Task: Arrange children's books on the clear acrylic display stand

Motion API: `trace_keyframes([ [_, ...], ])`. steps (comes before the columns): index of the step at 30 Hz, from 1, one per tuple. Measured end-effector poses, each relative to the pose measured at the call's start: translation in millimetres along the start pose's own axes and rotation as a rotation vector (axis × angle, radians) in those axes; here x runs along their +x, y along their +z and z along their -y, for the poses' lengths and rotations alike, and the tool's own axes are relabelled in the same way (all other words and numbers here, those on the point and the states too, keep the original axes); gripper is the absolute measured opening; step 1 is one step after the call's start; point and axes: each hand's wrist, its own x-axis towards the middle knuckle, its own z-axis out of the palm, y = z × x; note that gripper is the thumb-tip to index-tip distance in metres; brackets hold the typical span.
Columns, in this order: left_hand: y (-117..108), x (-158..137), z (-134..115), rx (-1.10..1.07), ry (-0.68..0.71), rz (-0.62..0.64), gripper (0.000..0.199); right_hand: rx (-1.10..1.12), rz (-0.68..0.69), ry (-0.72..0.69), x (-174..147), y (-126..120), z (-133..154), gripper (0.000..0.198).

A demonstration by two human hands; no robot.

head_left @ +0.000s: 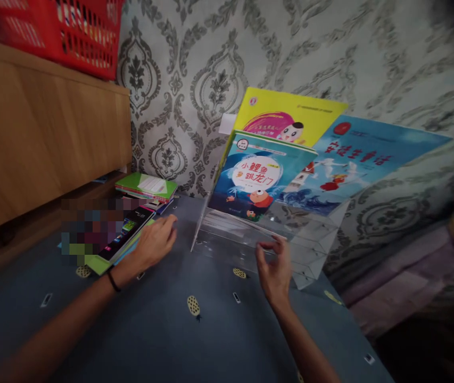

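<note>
A clear acrylic book stand (308,252) holds several picture books upright: a small blue fish-covered book (246,183) in front, a yellow book (310,117) behind it and a larger blue storybook (386,154) to the right. At its front edge is my right hand (275,271), fingers bent and apart, with nothing visible in it; whether it touches the stand I cannot tell. My left hand (155,242) is beside the pile of books (126,234) on the left, partly covering its right side. Its fingers are loosely extended and appear to hold nothing.
Behind the left pile lies a stack of thin books with a green cover (147,183). A wooden cabinet (51,117) overhangs the left side, with a red plastic basket (87,37) on top. The dark blue pineapple-print tablecloth (163,330) covers the surface, against a patterned wall (211,69).
</note>
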Motion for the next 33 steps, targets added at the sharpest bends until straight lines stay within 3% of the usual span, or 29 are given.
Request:
trace_keyframes([
  [4,-7,-27,32,0.113,-0.006,-0.066,0.018,0.007,0.085,0.072,-29,-2,1,0.056],
  [11,-10,-45,53,0.125,0.028,-0.136,0.024,0.037,0.168,0.12,-55,4,5,0.041],
  [19,0,-50,46,0.061,0.126,-0.151,0.022,-0.033,-0.05,-0.054,12,-15,-13,0.037],
  [24,7,-54,42,0.095,0.188,-0.178,0.025,-0.151,-0.006,-0.154,43,-17,-22,0.042],
  [33,18,-58,43,0.063,0.23,-0.198,0.026,-0.218,0.002,-0.328,69,-15,-27,0.035],
])
